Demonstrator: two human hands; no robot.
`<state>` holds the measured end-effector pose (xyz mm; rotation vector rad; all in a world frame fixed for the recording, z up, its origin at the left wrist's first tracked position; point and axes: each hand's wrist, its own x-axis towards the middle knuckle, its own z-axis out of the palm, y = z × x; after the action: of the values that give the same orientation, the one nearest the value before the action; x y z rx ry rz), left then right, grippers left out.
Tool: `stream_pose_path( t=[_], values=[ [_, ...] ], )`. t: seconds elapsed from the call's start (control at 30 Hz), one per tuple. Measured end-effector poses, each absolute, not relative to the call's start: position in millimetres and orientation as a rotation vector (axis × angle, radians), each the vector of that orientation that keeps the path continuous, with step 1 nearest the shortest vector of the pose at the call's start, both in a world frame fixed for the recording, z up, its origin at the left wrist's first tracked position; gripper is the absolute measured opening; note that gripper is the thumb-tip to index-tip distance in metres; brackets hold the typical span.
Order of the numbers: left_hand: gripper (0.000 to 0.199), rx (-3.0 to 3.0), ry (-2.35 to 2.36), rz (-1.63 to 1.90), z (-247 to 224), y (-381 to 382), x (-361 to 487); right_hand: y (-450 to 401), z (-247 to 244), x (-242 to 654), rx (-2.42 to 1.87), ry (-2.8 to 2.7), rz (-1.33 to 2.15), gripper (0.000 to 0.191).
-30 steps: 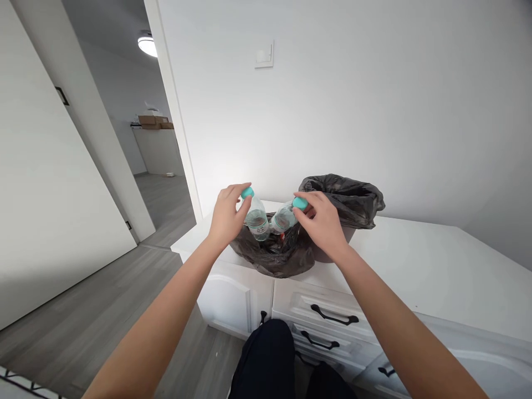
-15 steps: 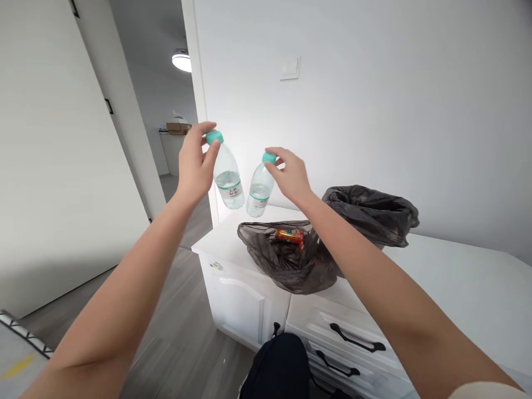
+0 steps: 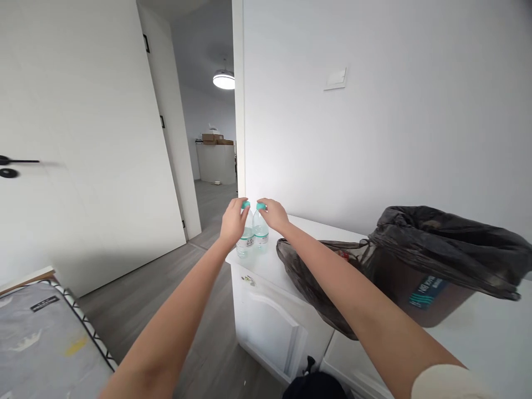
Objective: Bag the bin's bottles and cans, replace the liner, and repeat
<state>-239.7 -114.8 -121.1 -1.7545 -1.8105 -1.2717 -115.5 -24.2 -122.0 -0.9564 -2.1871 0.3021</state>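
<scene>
My left hand [image 3: 234, 223] grips a clear water bottle [image 3: 245, 244] by its teal cap. By the cap of a second clear bottle [image 3: 261, 233], my right hand [image 3: 274, 215] has its fingers closed. Both bottles stand upright side by side at the left end of the white cabinet top [image 3: 271, 260], partly filled with water. A dark plastic bag [image 3: 305, 271] lies open on the cabinet, partly behind my right forearm. A bit of a red package [image 3: 343, 255] shows inside it.
A bin [image 3: 440, 299] lined with a black bag [image 3: 449, 238] stands on the cabinet at right. An open white door [image 3: 95, 138] and a doorway are at left. A patterned mattress [image 3: 37, 338] lies low at left. Behind the bottles rises the wall [image 3: 374, 144].
Both bottles have come down from the air onto the cabinet's left end and closer together. The view has turned left, bringing the mattress and door handle into sight.
</scene>
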Motion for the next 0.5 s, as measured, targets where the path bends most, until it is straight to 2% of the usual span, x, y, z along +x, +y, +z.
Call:
stream_pose_path(
  t=[0.2, 0.5],
  values=[
    [0.032, -1.814, -1.877, -1.148, -149, -95, -250, -3, -133, -126, -1.053, -2.229, 0.284, 0.039],
    [0.051, -1.741, -2.005, -1.423, -152, -89, -256, 4, -124, -114, -1.052, -2.331, 0.252, 0.042]
  ],
)
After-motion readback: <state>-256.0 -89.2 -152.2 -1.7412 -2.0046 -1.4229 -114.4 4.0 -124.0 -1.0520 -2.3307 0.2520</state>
